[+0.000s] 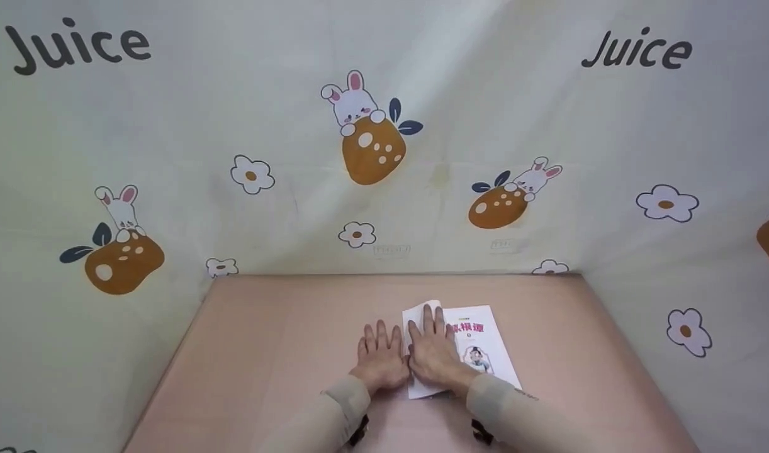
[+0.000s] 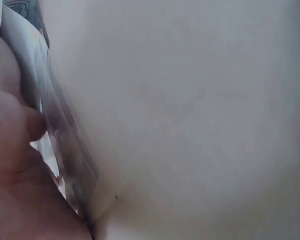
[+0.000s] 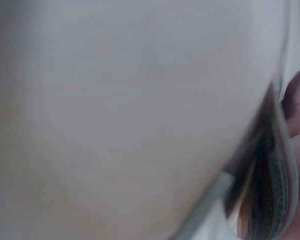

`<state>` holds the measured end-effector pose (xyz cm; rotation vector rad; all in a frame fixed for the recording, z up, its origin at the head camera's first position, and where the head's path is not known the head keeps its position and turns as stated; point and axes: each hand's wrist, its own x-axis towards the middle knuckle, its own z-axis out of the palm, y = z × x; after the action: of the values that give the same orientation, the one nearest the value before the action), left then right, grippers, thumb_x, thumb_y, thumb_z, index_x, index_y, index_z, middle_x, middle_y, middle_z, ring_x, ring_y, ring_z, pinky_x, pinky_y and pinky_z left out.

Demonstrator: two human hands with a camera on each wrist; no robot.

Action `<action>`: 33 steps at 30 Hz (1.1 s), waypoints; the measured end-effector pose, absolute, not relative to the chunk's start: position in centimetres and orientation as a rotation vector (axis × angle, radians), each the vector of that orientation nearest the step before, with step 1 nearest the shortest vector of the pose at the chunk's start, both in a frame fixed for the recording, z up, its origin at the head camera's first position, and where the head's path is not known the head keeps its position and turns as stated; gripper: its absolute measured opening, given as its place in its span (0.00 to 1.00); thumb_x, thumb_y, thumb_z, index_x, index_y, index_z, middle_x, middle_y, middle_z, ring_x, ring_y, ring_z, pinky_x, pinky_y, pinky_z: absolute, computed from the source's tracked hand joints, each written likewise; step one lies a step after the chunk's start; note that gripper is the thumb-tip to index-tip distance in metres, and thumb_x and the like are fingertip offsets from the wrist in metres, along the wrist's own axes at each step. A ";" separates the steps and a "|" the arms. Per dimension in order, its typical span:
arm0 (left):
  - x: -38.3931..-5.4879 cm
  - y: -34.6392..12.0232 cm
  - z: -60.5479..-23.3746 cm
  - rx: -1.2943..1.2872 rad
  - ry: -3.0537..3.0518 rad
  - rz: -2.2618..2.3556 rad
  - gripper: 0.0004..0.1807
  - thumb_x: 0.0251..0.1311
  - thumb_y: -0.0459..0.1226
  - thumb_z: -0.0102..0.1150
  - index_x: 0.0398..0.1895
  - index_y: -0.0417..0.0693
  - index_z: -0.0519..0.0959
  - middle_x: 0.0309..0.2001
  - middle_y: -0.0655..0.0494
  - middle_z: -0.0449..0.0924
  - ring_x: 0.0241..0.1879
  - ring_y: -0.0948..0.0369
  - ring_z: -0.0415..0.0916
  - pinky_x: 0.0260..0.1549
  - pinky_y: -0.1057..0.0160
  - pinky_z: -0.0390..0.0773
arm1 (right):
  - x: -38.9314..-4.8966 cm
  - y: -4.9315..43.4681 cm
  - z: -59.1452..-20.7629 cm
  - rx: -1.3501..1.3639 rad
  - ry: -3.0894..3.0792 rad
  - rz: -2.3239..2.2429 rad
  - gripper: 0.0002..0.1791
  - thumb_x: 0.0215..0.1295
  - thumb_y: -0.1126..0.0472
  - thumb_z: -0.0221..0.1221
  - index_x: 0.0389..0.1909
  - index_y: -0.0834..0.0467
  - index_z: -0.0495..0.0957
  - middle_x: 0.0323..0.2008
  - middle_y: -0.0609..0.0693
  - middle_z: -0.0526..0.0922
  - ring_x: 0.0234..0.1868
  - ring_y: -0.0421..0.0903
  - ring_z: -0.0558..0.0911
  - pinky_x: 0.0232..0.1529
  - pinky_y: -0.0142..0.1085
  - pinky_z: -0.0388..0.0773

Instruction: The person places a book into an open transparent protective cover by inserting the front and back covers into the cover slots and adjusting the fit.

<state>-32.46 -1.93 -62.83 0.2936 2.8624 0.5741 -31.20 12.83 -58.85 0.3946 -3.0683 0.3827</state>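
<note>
An open book (image 1: 496,343) lies on the table. Its right page bears a pink title in Chinese characters and a small cartoon figure; the left page is white. My right hand (image 1: 433,352) presses on the white page near the fold, fingers spread and straight. Beside the book's left edge, my left hand (image 1: 380,357) rests with extended fingers, its thumb side close to the right hand. In the left wrist view, a clear plastic edge (image 2: 72,145) shows beside the palm. Curved printed pages (image 3: 282,185) appear next to the palm in the right wrist view.
The table (image 1: 265,352) has a plain pinkish cover. Cloth walls (image 1: 284,113) printed with rabbits, orange fruit and flowers stand at its back and sides. Light sleeves (image 1: 350,393) cover both forearms, and dark wrist devices (image 1: 482,433) show below them.
</note>
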 end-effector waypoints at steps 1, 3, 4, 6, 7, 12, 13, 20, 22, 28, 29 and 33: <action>-32.4 -2.0 -62.7 0.293 2.861 0.558 0.42 0.83 0.53 0.40 0.92 0.44 0.53 0.93 0.32 0.37 0.92 0.28 0.31 0.90 0.28 0.40 | -31.3 12.9 -58.7 0.411 -3.062 0.432 0.35 0.80 0.56 0.57 0.84 0.61 0.70 0.90 0.74 0.50 0.91 0.77 0.49 0.85 0.75 0.58; -32.4 -2.1 -62.5 0.285 2.850 0.546 0.42 0.83 0.53 0.40 0.93 0.45 0.52 0.93 0.33 0.36 0.92 0.29 0.30 0.90 0.29 0.39 | -31.7 13.5 -59.0 0.456 -3.023 0.553 0.35 0.78 0.58 0.58 0.83 0.63 0.70 0.89 0.75 0.50 0.90 0.78 0.50 0.84 0.77 0.58; -32.3 -2.1 -62.4 0.281 2.845 0.534 0.42 0.83 0.54 0.40 0.93 0.46 0.51 0.93 0.34 0.35 0.92 0.30 0.29 0.91 0.30 0.39 | -32.3 14.1 -59.9 0.492 -2.977 0.618 0.36 0.78 0.57 0.57 0.84 0.63 0.69 0.88 0.77 0.51 0.89 0.79 0.51 0.84 0.76 0.59; -32.1 -2.0 -61.9 0.279 2.831 0.538 0.43 0.83 0.54 0.41 0.93 0.46 0.51 0.94 0.35 0.35 0.93 0.32 0.29 0.91 0.31 0.39 | -33.4 15.5 -61.7 0.551 -2.894 0.762 0.37 0.76 0.56 0.58 0.84 0.63 0.68 0.87 0.77 0.52 0.88 0.80 0.52 0.84 0.76 0.60; -31.9 -2.0 -61.5 0.282 2.824 0.549 0.43 0.84 0.54 0.42 0.93 0.45 0.51 0.94 0.35 0.35 0.93 0.32 0.29 0.91 0.31 0.38 | -34.0 16.4 -62.6 0.583 -2.856 0.823 0.38 0.77 0.54 0.59 0.84 0.62 0.68 0.88 0.77 0.53 0.88 0.80 0.53 0.84 0.75 0.59; -31.1 -1.8 -60.3 0.312 2.793 0.628 0.42 0.85 0.53 0.44 0.93 0.43 0.51 0.94 0.34 0.34 0.92 0.31 0.28 0.90 0.30 0.37 | -33.7 20.0 -62.1 0.646 -2.795 1.067 0.45 0.78 0.45 0.60 0.88 0.62 0.62 0.88 0.75 0.53 0.87 0.80 0.55 0.84 0.77 0.56; -30.9 -1.8 -60.0 0.309 2.790 0.636 0.42 0.85 0.53 0.43 0.93 0.43 0.50 0.94 0.34 0.33 0.92 0.31 0.27 0.91 0.31 0.36 | -33.1 20.4 -61.3 0.653 -2.808 1.089 0.46 0.79 0.44 0.59 0.88 0.63 0.60 0.88 0.75 0.53 0.87 0.81 0.55 0.84 0.78 0.56; -30.5 -2.6 -59.0 0.282 2.791 0.618 0.43 0.85 0.53 0.43 0.93 0.42 0.50 0.93 0.32 0.33 0.92 0.31 0.27 0.91 0.31 0.36 | -30.8 20.0 -59.1 0.709 -2.872 0.920 0.44 0.84 0.45 0.54 0.87 0.70 0.57 0.85 0.79 0.58 0.83 0.83 0.61 0.79 0.80 0.63; -30.4 -2.7 -58.7 0.284 2.789 0.609 0.43 0.85 0.54 0.44 0.93 0.41 0.50 0.93 0.32 0.33 0.92 0.31 0.28 0.91 0.32 0.37 | -30.7 19.6 -59.2 0.695 -2.891 0.868 0.44 0.85 0.46 0.53 0.87 0.70 0.56 0.86 0.79 0.57 0.84 0.82 0.61 0.80 0.79 0.62; -30.9 -2.4 -59.2 0.281 2.774 0.613 0.44 0.85 0.54 0.43 0.93 0.42 0.48 0.94 0.34 0.31 0.93 0.32 0.26 0.91 0.32 0.35 | -30.4 18.4 -59.3 0.619 -2.998 0.738 0.44 0.85 0.46 0.50 0.89 0.66 0.54 0.89 0.74 0.50 0.88 0.77 0.58 0.85 0.76 0.57; -31.1 -2.3 -59.6 0.275 2.771 0.608 0.45 0.85 0.55 0.42 0.93 0.42 0.46 0.94 0.34 0.30 0.93 0.33 0.25 0.91 0.32 0.34 | -30.3 18.1 -59.3 0.627 -3.008 0.718 0.44 0.85 0.45 0.50 0.90 0.66 0.54 0.89 0.75 0.49 0.88 0.77 0.58 0.85 0.76 0.56; -31.7 -2.1 -61.3 0.270 2.794 0.613 0.45 0.85 0.56 0.40 0.94 0.44 0.46 0.94 0.35 0.30 0.93 0.33 0.24 0.91 0.32 0.34 | -30.4 18.1 -59.2 0.697 -3.062 0.711 0.47 0.86 0.39 0.49 0.91 0.63 0.51 0.90 0.75 0.44 0.89 0.77 0.55 0.86 0.75 0.54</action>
<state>-31.69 -2.08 -61.26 0.2697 2.7937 0.6126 -30.37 18.11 -59.16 0.6968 -3.0615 0.7112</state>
